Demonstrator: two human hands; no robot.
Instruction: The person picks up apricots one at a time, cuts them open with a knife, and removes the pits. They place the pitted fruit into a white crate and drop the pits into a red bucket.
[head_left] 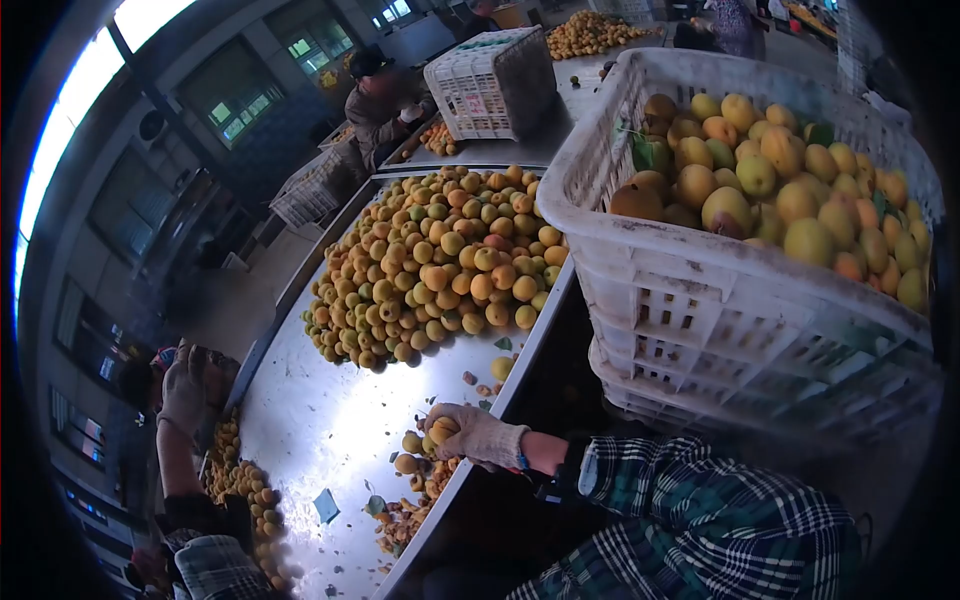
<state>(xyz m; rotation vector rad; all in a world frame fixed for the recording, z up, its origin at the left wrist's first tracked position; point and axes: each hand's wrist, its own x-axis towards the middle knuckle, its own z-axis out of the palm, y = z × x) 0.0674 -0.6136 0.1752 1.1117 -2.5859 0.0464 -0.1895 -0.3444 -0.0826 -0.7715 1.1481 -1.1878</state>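
Note:
My right hand [470, 436], in a pale knit glove, is closed around an apricot [441, 430] over the near right edge of the metal table [330, 430]. Just beside it are loose apricots [406, 463] and a strip of brownish, broken fruit pieces [402, 522]. My left hand [184, 392], also gloved, is raised over the table's left edge with its fingers apart; no fruit shows in it. A large heap of yellow-orange apricots [430, 265] covers the far part of the table. Another row of apricots [245, 485] lies along the left edge, below my left hand.
A white plastic crate [740, 290] full of apricots stands close on the right. Farther back are another white crate [495, 85], a seated person [378, 105] and a second fruit heap [590, 35]. A blue scrap [326, 506] and leaves lie on the table.

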